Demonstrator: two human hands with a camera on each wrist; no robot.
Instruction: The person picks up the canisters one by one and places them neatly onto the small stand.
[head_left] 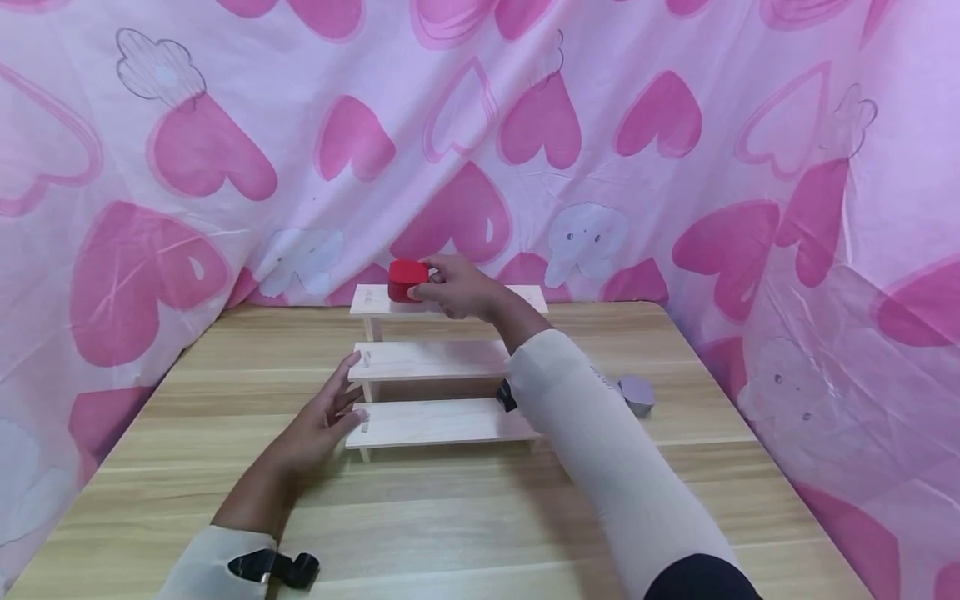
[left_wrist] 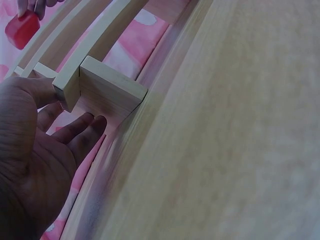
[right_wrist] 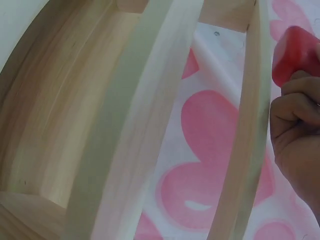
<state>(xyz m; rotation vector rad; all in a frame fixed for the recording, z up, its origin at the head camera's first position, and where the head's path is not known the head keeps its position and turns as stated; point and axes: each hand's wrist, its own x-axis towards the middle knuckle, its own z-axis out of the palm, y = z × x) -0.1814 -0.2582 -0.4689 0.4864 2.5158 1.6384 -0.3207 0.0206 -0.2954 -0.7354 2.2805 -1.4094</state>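
Right hand [head_left: 463, 287] pinches the red box [head_left: 407, 282] over the top tier [head_left: 371, 300], contact unclear; left hand [head_left: 318, 423], fingers relaxed, touches the wooden rack [head_left: 435, 423]. Careful: an off-centre release could tumble the box, a nudge jolt the rack!

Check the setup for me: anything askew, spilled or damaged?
Nothing looks spilled or damaged; the tiered wooden stand stands upright, the red object in the right hand. Only the pink backdrop looks odd: its hearts mostly point tip-up, as if hung upside down.
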